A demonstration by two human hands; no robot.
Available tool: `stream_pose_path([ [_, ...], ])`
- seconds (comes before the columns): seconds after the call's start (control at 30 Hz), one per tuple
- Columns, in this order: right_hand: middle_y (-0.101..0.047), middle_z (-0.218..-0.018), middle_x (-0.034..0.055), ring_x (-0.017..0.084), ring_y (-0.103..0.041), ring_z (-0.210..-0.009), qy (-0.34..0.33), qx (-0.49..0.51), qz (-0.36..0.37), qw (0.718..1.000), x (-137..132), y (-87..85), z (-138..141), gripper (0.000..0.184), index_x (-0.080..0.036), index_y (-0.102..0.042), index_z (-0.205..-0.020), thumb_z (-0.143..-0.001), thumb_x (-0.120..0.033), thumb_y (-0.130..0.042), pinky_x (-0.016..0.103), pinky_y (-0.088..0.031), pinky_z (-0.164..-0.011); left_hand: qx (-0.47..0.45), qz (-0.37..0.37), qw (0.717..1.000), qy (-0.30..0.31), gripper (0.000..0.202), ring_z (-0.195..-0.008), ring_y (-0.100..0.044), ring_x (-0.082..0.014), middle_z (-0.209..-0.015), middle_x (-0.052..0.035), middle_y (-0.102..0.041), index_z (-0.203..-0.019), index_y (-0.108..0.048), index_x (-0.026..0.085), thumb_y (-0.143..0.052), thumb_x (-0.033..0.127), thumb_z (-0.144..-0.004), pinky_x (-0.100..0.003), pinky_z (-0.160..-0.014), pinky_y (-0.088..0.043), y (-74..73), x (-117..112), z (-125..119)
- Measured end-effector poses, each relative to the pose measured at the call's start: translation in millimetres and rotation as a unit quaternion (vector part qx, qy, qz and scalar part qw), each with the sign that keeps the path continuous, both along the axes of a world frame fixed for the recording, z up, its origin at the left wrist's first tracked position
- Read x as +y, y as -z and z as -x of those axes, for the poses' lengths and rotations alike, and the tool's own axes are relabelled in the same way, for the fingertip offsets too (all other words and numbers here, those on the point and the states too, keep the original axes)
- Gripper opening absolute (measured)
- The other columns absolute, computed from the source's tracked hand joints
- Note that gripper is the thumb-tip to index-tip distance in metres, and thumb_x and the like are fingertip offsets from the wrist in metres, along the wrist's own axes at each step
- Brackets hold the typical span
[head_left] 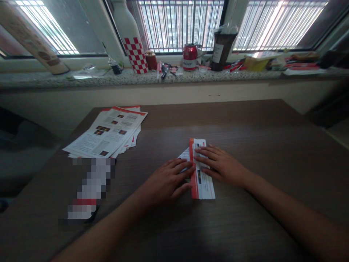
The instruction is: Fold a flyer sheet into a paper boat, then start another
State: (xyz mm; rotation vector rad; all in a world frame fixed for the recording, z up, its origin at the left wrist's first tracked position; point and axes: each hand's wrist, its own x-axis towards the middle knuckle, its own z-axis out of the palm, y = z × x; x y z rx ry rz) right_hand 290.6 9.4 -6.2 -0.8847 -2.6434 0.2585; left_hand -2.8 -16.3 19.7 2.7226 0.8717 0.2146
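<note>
On the dark wooden table (245, 145) lies a folded sheet of printed paper (205, 187), white with an orange-red strip along its left side. A pale corner of paper pokes out at its upper left. My left hand (171, 180) rests flat, fingers stretched, with its fingertips touching the paper's left edge. From the other side my right hand (222, 163) lies across the upper part of the paper, its fingers spread and pressing on it. Neither hand grasps anything. Part of the print is hidden under the fingers.
A stack of printed sheets (109, 134) lies at the table's back left, with a pixelated blurred item (91, 189) in front of it. Along the granite windowsill (95, 80) stand a checkered bottle (136, 54), a red can (190, 57), a dark drink cup (223, 51) and small clutter.
</note>
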Motion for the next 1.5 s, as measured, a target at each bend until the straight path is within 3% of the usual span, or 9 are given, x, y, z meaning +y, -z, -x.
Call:
stream_pose_path([
  [0.13,-0.053,-0.160,0.0075,0.029,-0.048,-0.149,-0.006,-0.005,0.019,1.000,-1,0.5,-1,0.047,-0.029,-0.056,-0.151,-0.105,-0.035,-0.060,0.060,-0.039,-0.123,0.011,-0.004,1.000,-0.003,0.052,-0.147,-0.047,-0.0309,-0.158,-0.0098,-0.053,-0.156,-0.051,0.023,-0.040,0.050,-0.112,-0.050,-0.122,-0.038,-1.5,-2,-1],
  [0.43,-0.053,-0.160,0.0040,0.027,-0.047,-0.149,-0.006,0.013,0.036,0.999,-3,1.2,0,0.049,-0.033,-0.053,-0.153,-0.105,-0.032,-0.060,0.058,-0.038,-0.124,-0.009,-0.008,1.000,-0.012,0.047,-0.144,-0.050,-0.0276,-0.156,-0.0084,-0.056,-0.154,-0.051,0.024,-0.041,0.044,-0.113,-0.045,-0.120,-0.041,1.0,-2,-4],
  [0.63,-0.058,-0.156,0.0053,0.027,-0.051,-0.146,0.030,0.051,0.072,0.996,-4,0.3,3,0.042,-0.033,-0.055,-0.150,-0.108,-0.031,-0.054,0.058,-0.040,-0.122,-0.004,-0.035,0.999,-0.037,0.050,-0.139,-0.054,-0.0296,-0.154,-0.0094,-0.057,-0.154,-0.051,0.021,-0.042,0.047,-0.112,-0.047,-0.117,-0.043,6.2,-6,-10],
  [0.8,-0.071,-0.130,0.0090,0.025,-0.065,-0.125,0.084,0.170,0.123,0.974,5,-2.4,10,0.019,-0.026,-0.068,-0.122,-0.106,-0.028,-0.058,0.048,-0.052,-0.109,-0.004,-0.035,0.998,-0.049,0.049,-0.139,-0.054,-0.0304,-0.160,-0.0097,-0.051,-0.153,-0.052,0.021,-0.046,0.045,-0.111,-0.048,-0.117,-0.043,7.3,-7,-13],
  [0.93,-0.070,-0.122,0.0088,0.026,-0.067,-0.115,0.102,0.180,0.139,0.968,16,-2.9,14,0.005,-0.024,-0.069,-0.099,-0.100,-0.028,-0.066,0.046,-0.055,-0.102,-0.019,-0.030,0.998,-0.054,0.048,-0.139,-0.054,-0.0300,-0.160,-0.0092,-0.051,-0.153,-0.051,0.022,-0.047,0.044,-0.111,-0.048,-0.117,-0.044,6.9,-7,-12],
  [1.2,-0.067,-0.110,0.0079,0.024,-0.066,-0.105,0.133,0.165,0.145,0.966,31,1.5,23,0.003,-0.022,-0.072,-0.091,-0.094,-0.021,-0.072,0.043,-0.053,-0.097,-0.005,-0.023,0.998,-0.064,0.048,-0.140,-0.054,-0.0308,-0.161,-0.0092,-0.050,-0.153,-0.051,0.022,-0.046,0.044,-0.111,-0.048,-0.115,-0.046,7.9,-8,-11],
  [1.4,-0.067,-0.104,0.0064,0.020,-0.064,-0.088,0.166,0.162,0.140,0.963,40,3.4,24,0.007,-0.021,-0.070,-0.086,-0.091,-0.021,-0.075,0.034,-0.051,-0.078,-0.001,-0.021,0.998,-0.061,0.047,-0.141,-0.054,-0.0282,-0.162,-0.0081,-0.049,-0.153,-0.051,0.021,-0.044,0.044,-0.112,-0.046,-0.118,-0.044,7.8,-8,-12],
  [1.5,-0.066,-0.101,0.0059,0.019,-0.062,-0.084,0.170,0.158,0.131,0.964,48,3.9,25,0.009,-0.020,-0.069,-0.085,-0.091,-0.020,-0.076,0.032,-0.050,-0.075,-0.003,-0.021,0.998,-0.062,0.047,-0.142,-0.053,-0.0272,-0.162,-0.0074,-0.049,-0.153,-0.051,0.022,-0.043,0.044,-0.112,-0.045,-0.119,-0.043,8.2,-8,-12],
])
